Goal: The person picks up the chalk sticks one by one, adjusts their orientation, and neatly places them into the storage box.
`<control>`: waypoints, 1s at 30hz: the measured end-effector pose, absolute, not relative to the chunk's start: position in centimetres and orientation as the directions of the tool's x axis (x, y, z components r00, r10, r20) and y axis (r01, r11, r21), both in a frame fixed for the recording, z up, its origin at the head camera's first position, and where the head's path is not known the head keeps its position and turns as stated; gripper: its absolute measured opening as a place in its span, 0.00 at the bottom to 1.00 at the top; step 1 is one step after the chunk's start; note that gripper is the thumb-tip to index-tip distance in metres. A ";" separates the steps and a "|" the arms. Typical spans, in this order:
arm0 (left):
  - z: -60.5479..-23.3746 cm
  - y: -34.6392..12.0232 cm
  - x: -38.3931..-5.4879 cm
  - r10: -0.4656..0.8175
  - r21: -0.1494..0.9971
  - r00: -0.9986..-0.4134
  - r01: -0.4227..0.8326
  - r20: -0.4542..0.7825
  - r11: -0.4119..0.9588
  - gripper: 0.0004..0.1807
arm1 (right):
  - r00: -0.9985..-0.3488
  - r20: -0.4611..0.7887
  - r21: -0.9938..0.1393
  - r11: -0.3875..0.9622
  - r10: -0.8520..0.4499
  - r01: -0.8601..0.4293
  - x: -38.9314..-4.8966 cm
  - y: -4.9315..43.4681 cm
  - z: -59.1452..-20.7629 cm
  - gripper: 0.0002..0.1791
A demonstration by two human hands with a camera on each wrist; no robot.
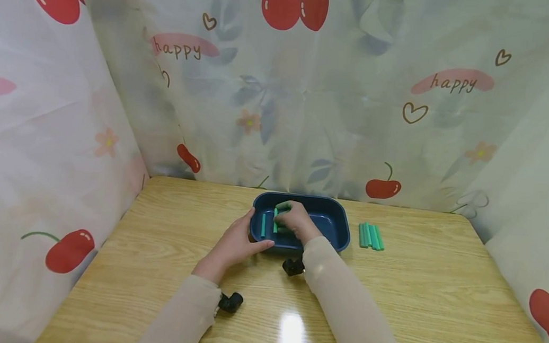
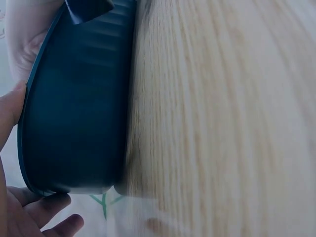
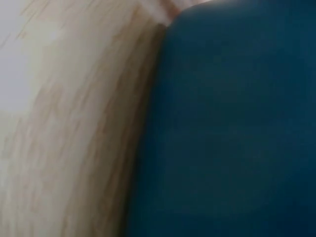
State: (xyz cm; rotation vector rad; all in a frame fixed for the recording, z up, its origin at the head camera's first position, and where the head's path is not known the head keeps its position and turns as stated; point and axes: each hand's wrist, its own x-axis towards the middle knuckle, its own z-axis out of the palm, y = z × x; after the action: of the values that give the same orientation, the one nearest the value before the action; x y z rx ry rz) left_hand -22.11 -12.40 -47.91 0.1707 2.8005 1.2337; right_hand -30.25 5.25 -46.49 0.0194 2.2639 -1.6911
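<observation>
A dark blue plastic tray point(image 1: 332, 227) with rounded corners sits on the table. My left hand point(image 1: 237, 241) holds its left end, the thumb over the front rim and the fingers along the left side; the left wrist view shows these fingers point(image 2: 47, 210) around the tray's end. Inside the tray, my right hand point(image 1: 296, 221) pinches a slim green stick point(image 1: 275, 226) held lengthwise front to back. Left of it, another green stick point(image 1: 263, 225) lies on the tray floor. In the right wrist view the tray wall point(image 3: 222, 123) hides the right fingers.
Several green sticks point(image 1: 371, 237) lie side by side on the wooden table point(image 1: 419, 288), right of the tray. A printed curtain point(image 1: 302, 115) hangs behind and at both sides. Small black cameras point(image 1: 231, 302) stick out from both wrists, the right one close to the tray's front wall.
</observation>
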 end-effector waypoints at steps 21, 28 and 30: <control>-47.7 -12.4 -22.0 0.133 0.740 -0.991 0.067 -0.031 0.669 0.59 | -0.937 -0.310 -0.903 0.356 -0.159 0.238 -30.4 4.6 -47.1 0.22; -47.9 -12.5 -22.1 0.129 0.733 -0.991 0.059 -0.040 0.678 0.59 | -0.953 -0.249 -0.905 0.391 -0.172 0.166 -30.0 5.1 -46.3 0.22; -47.9 -12.5 -22.1 0.130 0.734 -0.991 0.059 -0.040 0.677 0.59 | -0.956 -0.232 -0.905 0.401 -0.178 0.145 -29.8 5.4 -45.9 0.22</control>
State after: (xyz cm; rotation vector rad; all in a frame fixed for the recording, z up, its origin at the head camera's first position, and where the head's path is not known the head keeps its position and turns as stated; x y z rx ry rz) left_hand -22.08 -12.49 -47.93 0.1581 2.7943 1.2179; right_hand -29.79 5.36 -45.86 -0.0296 2.3700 -1.5742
